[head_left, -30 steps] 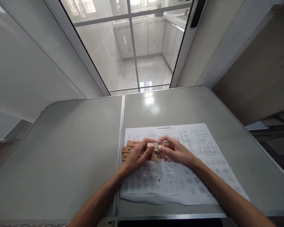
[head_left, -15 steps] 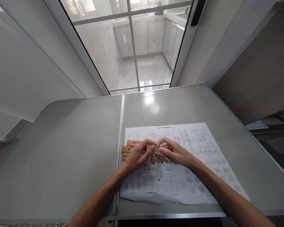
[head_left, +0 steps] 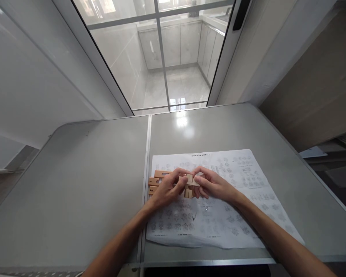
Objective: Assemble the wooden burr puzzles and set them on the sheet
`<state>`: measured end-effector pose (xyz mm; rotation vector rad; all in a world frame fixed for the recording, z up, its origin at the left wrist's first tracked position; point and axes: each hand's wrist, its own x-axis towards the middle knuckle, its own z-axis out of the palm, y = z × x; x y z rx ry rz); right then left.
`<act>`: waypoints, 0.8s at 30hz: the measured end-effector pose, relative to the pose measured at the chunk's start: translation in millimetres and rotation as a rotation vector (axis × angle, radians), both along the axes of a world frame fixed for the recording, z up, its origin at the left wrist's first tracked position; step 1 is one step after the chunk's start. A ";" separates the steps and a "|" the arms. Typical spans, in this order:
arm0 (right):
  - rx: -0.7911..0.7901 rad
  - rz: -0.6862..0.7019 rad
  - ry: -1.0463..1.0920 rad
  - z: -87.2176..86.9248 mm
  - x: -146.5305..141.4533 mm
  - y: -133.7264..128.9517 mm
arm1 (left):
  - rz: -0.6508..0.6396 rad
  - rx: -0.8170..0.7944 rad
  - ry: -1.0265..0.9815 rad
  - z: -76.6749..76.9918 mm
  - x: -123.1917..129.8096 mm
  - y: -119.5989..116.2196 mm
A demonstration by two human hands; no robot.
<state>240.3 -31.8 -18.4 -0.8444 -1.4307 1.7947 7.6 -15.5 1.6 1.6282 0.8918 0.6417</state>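
Several joined wooden pieces (head_left: 188, 191) are held up between my two hands, above a printed sheet. My left hand (head_left: 170, 187) pinches them from the left, thumb on the near side. From the right, my right hand (head_left: 212, 183) grips the same pieces with thumb and fingers, its other fingers curled beneath. One block of the cluster points down toward me. Left of my left hand, loose notched wooden pieces (head_left: 153, 181) lie side by side at the sheet's left edge, partly hidden by that hand.
The white sheet (head_left: 219, 231) with small printed diagrams lies on the grey table (head_left: 75, 184). A metal seam (head_left: 146, 154) runs across the table, left of the sheet. Beyond the far edge stands a glass-paned door (head_left: 164, 57).
The joined wooden pieces have turned slightly between my hands, and the downward block now shows more upright and a little further right. Both hands keep their hold in nearly the same place.
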 end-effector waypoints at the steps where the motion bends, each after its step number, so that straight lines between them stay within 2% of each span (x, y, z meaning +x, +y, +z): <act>1: -0.012 -0.013 0.003 0.4 0.0 0.8 | -0.007 -0.006 -0.008 0.7 -0.3 0.3; 8: -0.058 -0.037 0.029 2.4 1.1 3.7 | -0.083 -0.049 -0.085 9.2 1.0 0.4; 13: -0.064 -0.040 0.044 1.9 0.2 4.3 | -0.030 -0.112 -0.091 9.1 2.0 1.3; 16: -0.034 -0.129 0.057 0.1 -2.4 3.7 | 0.015 -0.181 -0.166 4.0 0.7 4.7; 21: 0.112 -0.370 -0.084 -1.6 -6.3 0.5 | 0.132 -0.294 -0.336 2.2 0.5 8.8; 24: 0.285 -0.385 -0.269 0.6 -4.8 -0.6 | 0.150 -0.308 -0.351 5.6 1.6 8.2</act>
